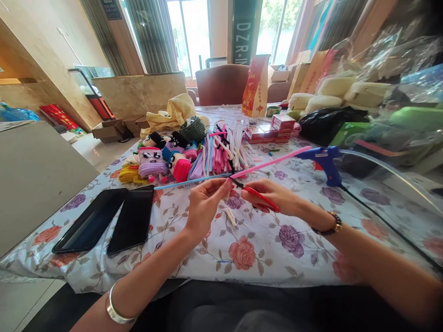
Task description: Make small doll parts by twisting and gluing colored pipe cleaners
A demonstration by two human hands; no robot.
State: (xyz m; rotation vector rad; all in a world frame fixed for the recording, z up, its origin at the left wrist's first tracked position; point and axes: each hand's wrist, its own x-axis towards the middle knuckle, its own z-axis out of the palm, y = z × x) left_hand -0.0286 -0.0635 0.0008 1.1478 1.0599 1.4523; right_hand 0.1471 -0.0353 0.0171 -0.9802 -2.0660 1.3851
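Observation:
My left hand (204, 203) pinches two long pipe cleaners where they meet: a blue one (187, 182) running left and a pink one (273, 161) running up to the right. My right hand (273, 197) grips red-handled scissors (258, 196). Their dark blades point left and touch the pipe cleaners at my left fingertips. Both hands hover just above the floral tablecloth (249, 249). A small pale offcut (230, 216) lies on the cloth below them.
Two dark tablets (110, 221) lie at the left. Behind the hands sit pipe-cleaner bundles (221, 152) and small plush figures (155, 161). A blue glue gun (327, 161) with a black cord stands at the right, with red boxes (273, 129) and bagged goods (380, 101) beyond.

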